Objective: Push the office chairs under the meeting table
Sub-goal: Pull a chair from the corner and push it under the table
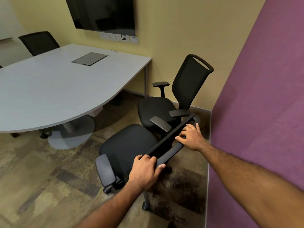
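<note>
Standing on the left is the meeting table [49, 89], and the near chair [126, 145] sits just beside it, not yet under. The left hand [144, 170] wraps its fingers and thumb round the top bar [171, 150] of the chair's back. The right hand [191, 137] holds the same bar further along, fingers bent over it. The chair has wheels [145, 205], so it should roll easily. The hard bar looks good for pushing. The second chair [190, 83] waits by the wall [263, 96].

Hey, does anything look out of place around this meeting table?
Two chairs stand pulled out, crowded by the purple wall instead of under the table: the near chair, with left hand and right hand on its backrest, and the second chair behind it.
</note>
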Action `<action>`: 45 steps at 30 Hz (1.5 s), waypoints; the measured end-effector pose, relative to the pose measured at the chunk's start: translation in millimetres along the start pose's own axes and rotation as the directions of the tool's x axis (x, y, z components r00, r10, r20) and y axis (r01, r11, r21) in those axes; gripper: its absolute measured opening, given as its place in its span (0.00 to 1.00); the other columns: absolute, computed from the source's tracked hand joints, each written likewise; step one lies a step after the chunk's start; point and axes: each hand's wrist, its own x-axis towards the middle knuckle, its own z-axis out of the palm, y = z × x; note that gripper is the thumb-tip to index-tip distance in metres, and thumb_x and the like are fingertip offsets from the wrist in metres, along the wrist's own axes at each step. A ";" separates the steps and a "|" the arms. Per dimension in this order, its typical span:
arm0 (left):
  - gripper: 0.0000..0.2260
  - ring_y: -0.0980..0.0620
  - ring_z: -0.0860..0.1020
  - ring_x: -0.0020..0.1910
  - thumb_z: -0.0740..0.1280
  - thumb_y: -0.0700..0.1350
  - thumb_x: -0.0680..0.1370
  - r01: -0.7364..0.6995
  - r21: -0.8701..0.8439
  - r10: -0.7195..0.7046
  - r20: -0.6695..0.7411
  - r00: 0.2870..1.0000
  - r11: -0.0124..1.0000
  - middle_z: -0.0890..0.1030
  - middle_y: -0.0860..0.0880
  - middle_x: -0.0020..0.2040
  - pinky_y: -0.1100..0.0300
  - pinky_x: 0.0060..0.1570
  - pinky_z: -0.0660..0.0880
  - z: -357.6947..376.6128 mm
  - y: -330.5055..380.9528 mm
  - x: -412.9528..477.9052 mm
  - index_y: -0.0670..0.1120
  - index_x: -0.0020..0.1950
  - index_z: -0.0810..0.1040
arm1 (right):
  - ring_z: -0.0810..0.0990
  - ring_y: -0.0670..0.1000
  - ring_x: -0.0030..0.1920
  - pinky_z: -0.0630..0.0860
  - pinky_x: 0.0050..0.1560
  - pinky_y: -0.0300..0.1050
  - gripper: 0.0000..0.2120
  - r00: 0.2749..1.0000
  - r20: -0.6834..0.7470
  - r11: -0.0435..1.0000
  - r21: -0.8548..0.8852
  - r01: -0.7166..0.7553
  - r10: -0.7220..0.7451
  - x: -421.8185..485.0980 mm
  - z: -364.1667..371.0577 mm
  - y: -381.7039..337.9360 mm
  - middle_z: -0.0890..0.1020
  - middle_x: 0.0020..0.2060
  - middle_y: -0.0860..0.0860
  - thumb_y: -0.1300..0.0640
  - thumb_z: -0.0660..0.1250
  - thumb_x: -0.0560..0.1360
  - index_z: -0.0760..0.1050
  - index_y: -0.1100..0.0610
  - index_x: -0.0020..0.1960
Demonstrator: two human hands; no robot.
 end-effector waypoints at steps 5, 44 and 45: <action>0.22 0.52 0.75 0.52 0.49 0.66 0.81 0.041 0.000 -0.041 -0.059 0.997 0.999 0.80 0.52 0.44 0.52 0.67 0.62 -5.5 -36.9 -35.2 0.52 0.45 0.72 | 0.77 0.52 0.56 0.56 0.75 0.59 0.24 0.991 -0.104 0.994 -0.078 0.072 -0.080 -23.6 12.4 -26.6 0.77 0.42 0.46 0.34 0.60 0.78 0.85 0.52 0.46; 0.24 0.55 0.75 0.55 0.61 0.72 0.74 0.083 -0.121 -0.120 -0.342 0.932 0.989 0.75 0.59 0.54 0.55 0.54 0.70 -24.6 -140.3 -99.9 0.55 0.56 0.79 | 0.77 0.47 0.61 0.65 0.68 0.48 0.25 0.904 -0.069 0.899 -0.157 0.408 -0.422 -0.9 27.2 -113.4 0.81 0.58 0.45 0.35 0.55 0.75 0.78 0.49 0.62; 0.27 0.53 0.73 0.60 0.62 0.73 0.72 0.101 -0.099 -0.128 -0.318 0.939 0.990 0.74 0.57 0.59 0.53 0.56 0.70 -26.4 -141.5 -95.4 0.55 0.60 0.77 | 0.77 0.47 0.61 0.64 0.69 0.48 0.25 0.905 -0.068 0.901 -0.156 0.406 -0.419 1.5 27.2 -115.2 0.81 0.58 0.45 0.36 0.56 0.76 0.78 0.49 0.62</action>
